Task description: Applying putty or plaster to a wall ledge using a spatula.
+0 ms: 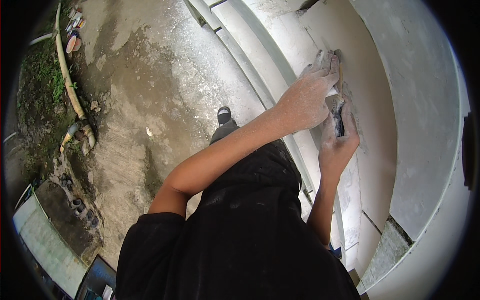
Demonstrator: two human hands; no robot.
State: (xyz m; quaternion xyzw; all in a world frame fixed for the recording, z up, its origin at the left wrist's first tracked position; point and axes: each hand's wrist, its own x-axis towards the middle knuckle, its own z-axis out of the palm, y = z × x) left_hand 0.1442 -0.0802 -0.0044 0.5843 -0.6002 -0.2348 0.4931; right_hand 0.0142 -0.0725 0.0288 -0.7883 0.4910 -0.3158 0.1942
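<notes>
Mid-stroke, smoothing the tan panel (370, 95) set in the white wall (425, 75). My right hand (337, 140) is closed round a dark-handled scraper (339, 117), blade end flat on the panel. My left hand (310, 95), dusted white, lies over it w/ fingers pressing the blade end down. Next move prob needs even pressure & a steady blade angle along the surface, I reckon.

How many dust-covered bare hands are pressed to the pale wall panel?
2. The left hand lies higher on the pale wall panel, fingers spread over a small tool. The right hand sits just below, gripping the tool's dark handle. No others are visible.
</notes>
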